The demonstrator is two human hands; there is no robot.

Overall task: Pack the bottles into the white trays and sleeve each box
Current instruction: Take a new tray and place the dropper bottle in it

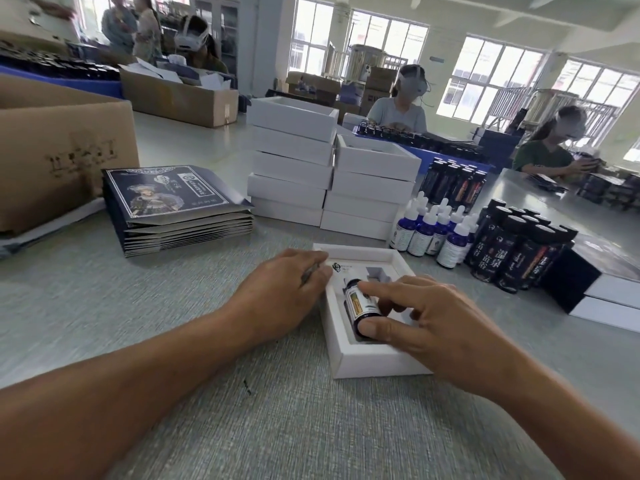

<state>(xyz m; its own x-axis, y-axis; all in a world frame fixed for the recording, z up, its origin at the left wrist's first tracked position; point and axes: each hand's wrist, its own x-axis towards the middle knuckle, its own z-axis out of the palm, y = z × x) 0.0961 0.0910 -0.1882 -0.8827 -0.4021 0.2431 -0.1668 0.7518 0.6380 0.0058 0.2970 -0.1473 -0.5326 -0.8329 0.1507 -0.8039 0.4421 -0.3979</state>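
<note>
A white tray (349, 362) lies on the table in front of me. A dark bottle (360, 304) lies in a slot of its insert. My right hand (426, 323) touches this bottle, thumb at its near end and forefinger along its top. My left hand (287, 289) rests against the tray's left wall, fingers loosely bent. Blue dropper bottles (429, 233) and dark capped bottles (519, 251) stand at the right. A pile of dark printed sleeves (173, 209) lies at the left. Two stacks of white trays (325, 171) stand behind.
A big cardboard box (59, 154) stands at the far left, another carton (180, 98) behind it. Sleeved boxes (602, 296) sit at the right edge. More dark bottles (453, 181) stand behind the droppers. People work at tables across the room.
</note>
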